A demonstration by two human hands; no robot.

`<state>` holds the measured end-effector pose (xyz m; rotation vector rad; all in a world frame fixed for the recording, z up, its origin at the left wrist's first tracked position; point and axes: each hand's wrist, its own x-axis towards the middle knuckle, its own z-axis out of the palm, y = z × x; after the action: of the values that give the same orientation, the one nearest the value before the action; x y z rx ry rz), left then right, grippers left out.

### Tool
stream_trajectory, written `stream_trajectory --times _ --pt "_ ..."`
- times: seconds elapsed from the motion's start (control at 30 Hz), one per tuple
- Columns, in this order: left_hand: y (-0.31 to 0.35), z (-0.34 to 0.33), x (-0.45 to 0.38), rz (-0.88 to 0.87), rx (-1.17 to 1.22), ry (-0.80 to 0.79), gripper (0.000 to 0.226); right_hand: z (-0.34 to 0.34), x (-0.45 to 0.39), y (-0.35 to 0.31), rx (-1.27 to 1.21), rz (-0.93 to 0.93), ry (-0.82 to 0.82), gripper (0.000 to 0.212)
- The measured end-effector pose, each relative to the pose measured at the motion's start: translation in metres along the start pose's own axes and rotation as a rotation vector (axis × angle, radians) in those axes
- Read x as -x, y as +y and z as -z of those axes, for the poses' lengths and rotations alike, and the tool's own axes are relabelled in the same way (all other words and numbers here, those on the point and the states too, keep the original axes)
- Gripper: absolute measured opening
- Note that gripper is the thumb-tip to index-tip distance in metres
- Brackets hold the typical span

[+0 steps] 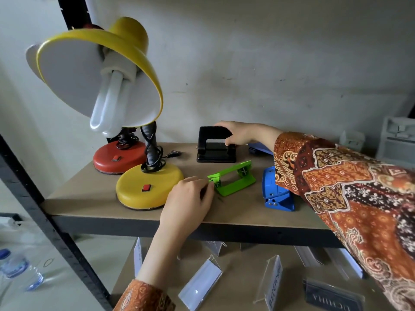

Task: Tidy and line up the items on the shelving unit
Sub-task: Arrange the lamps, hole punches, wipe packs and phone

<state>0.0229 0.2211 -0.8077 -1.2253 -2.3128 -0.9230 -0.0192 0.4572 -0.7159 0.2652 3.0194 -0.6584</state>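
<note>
On the brown shelf board (94, 198) a black hole punch (214, 151) stands at the back, and my right hand (238, 134) grips its handle from the right. In front of it lies a green hole punch (233, 181); my left hand (188, 198) pinches its left end. A blue hole punch (277, 194) lies to the right, partly under my right sleeve. Another bluish item (260, 148) at the back is mostly hidden behind my right wrist.
A yellow desk lamp (148, 187) and a red lamp base (119, 158) with coiled cords stand at the left. The black shelf post (45, 212) runs down the left. Acrylic sign holders (199, 283) stand on the lower shelf. A grey tray (395, 140) sits at far right.
</note>
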Motion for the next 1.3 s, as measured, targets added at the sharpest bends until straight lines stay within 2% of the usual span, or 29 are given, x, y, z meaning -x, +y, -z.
stream_trajectory --times 0.1,0.17,0.23,0.3,0.4,0.43,0.57,0.63,0.77,0.87,0.97,1.07,1.2,1.3 --pt "0.0 0.001 0.0 0.006 -0.005 -0.003 0.032 -0.006 0.003 -0.009 0.269 0.019 0.062 0.063" --pt "0.001 0.002 0.0 0.008 -0.004 -0.004 0.033 -0.007 0.017 -0.017 0.351 0.094 0.126 0.059" --pt "0.002 0.003 0.0 0.009 0.003 -0.002 0.037 -0.002 0.042 -0.027 0.307 0.216 0.148 0.051" --pt "0.004 0.004 0.0 0.006 0.01 0.006 0.046 0.002 0.074 -0.034 0.263 0.272 0.031 0.045" --pt "0.007 0.006 0.001 0.006 0.013 0.012 0.052 -0.003 0.112 -0.032 0.295 0.228 -0.159 0.04" --pt "0.008 0.006 0.001 0.009 0.011 0.01 0.052 -0.008 0.117 -0.028 0.319 0.227 -0.159 0.037" --pt "0.01 0.007 0.002 0.02 0.009 -0.005 0.051 -0.018 0.113 -0.02 0.331 0.296 0.016 0.022" --pt "0.01 0.007 0.002 0.025 0.011 -0.006 0.048 -0.017 0.104 -0.02 0.311 0.31 0.026 0.019" --pt "0.008 0.006 0.002 0.043 0.004 0.001 0.045 -0.015 0.081 -0.018 0.262 0.319 0.006 0.021" --pt "0.006 0.004 0.002 0.052 0.012 0.001 0.043 -0.014 0.066 -0.018 0.184 0.268 -0.092 0.026" --pt "0.006 0.005 0.001 0.049 0.031 0.012 0.045 -0.015 0.055 -0.014 -0.014 0.166 -0.228 0.025" --pt "0.007 0.006 0.002 0.062 0.068 -0.002 0.046 -0.021 0.047 -0.008 -0.163 0.065 -0.196 0.021" --pt "0.007 0.005 0.004 0.031 0.055 -0.011 0.04 -0.025 0.05 -0.012 -0.176 0.017 -0.17 0.033" --pt "0.004 0.003 0.003 0.027 0.025 -0.018 0.034 -0.024 0.065 -0.014 0.027 0.068 -0.187 0.043"
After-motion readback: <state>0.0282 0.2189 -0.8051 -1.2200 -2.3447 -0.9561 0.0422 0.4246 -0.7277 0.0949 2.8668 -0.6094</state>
